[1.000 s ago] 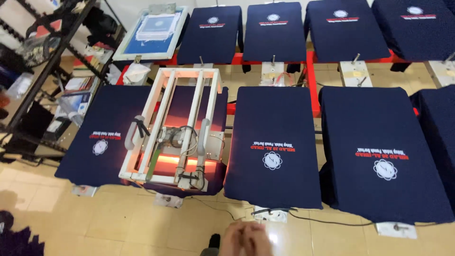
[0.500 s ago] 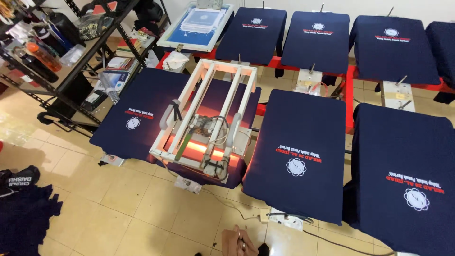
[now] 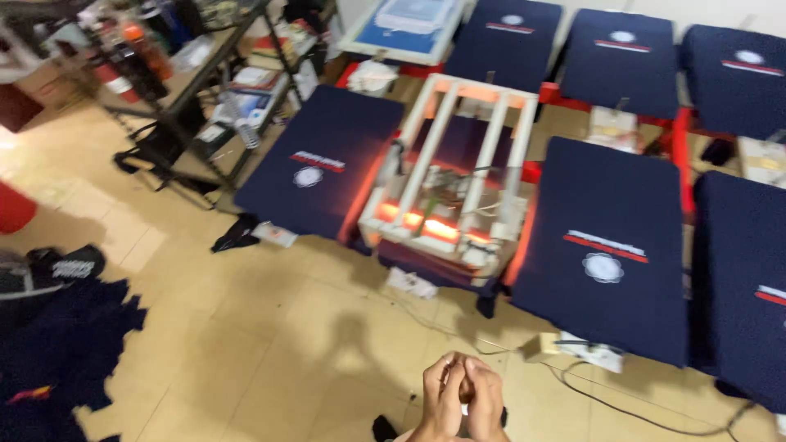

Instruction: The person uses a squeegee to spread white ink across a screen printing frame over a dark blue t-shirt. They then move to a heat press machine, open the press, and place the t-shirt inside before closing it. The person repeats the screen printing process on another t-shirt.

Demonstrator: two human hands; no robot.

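Note:
My left hand [image 3: 442, 399] and my right hand [image 3: 487, 403] are pressed together at the bottom edge of the head view, fingers closed, with nothing held. They hang over the tiled floor, well short of the printing pallets. Ahead, a white-framed dryer [image 3: 450, 172] glows orange over one pallet. Dark navy shirts with a white and red print lie stretched on the pallets beside it: one to its left [image 3: 323, 168], one to its right [image 3: 610, 237].
A blue screen frame [image 3: 409, 20] rests at the back. A cluttered metal shelf [image 3: 205, 74] stands at the left. A heap of navy shirts [image 3: 57, 344] lies on the floor at the lower left. Cables and a power strip [image 3: 585, 352] run under the pallets.
The view has swung left and down, showing more floor and the shirt heap. My hands have come further into view, clasped together.

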